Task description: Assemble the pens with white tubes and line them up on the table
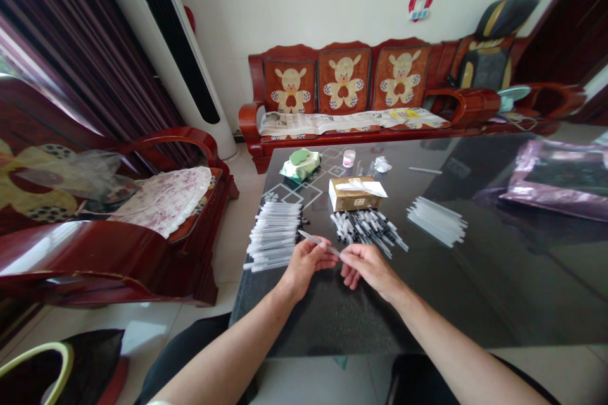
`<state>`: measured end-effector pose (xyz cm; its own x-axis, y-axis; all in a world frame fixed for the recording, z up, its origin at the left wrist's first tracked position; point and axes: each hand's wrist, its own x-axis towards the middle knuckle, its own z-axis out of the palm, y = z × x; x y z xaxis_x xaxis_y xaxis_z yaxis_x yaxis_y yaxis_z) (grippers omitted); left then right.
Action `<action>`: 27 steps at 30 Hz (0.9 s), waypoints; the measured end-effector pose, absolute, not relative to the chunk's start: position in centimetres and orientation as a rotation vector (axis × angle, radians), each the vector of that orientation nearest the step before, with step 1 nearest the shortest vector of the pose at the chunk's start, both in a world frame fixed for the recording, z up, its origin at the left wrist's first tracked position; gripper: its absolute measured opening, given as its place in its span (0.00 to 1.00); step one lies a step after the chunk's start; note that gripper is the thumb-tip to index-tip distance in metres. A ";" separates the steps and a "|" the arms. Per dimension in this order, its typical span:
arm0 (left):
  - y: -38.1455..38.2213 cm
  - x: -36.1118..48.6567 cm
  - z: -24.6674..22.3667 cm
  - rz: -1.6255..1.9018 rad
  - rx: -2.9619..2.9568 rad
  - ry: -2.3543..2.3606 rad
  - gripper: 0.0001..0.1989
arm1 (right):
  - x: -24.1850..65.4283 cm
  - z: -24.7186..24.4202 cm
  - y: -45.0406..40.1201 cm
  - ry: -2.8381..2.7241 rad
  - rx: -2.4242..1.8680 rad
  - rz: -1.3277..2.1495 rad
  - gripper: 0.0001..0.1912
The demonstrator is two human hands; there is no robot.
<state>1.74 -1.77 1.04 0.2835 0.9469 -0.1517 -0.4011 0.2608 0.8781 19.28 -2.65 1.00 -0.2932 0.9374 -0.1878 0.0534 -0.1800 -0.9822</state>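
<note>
My left hand is closed on a pale, slim pen, whose pointed end sticks out toward the upper left. At the pen's other end are the pinched fingertips of my right hand. Left of my hands lies a row of whitish pens with dark ends. Beyond my hands, a loose pile of black-and-white pen parts is spread in front of a gold tissue box. A stack of translucent white tubes sits to the right.
The dark glossy table also bears a green wipes pack, a small white jar, crumpled tissue, a single tube and a purple-edged plastic package. Red wooden seats stand behind and at left.
</note>
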 end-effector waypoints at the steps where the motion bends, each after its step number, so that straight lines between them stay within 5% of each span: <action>1: -1.8 1.8 1.0 1.023 0.872 0.805 0.18 | 19.7 1.2 -2.4 -1.364 -1.218 1.538 0.19; 8: -0.7 1.1 0.4 0.939 1.581 1.121 0.10 | 24.5 2.9 -0.2 -0.976 -1.316 1.143 0.16; 27: 6.7 5.0 -0.1 0.705 2.416 1.358 0.11 | 24.9 4.2 0.2 -0.896 -1.272 1.101 0.14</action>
<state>4.96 6.68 -0.06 0.4391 0.8549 0.2763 0.7179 -0.5188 0.4642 24.89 0.23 4.15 0.2631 0.9623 -0.0684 -0.1290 -0.0352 -0.9910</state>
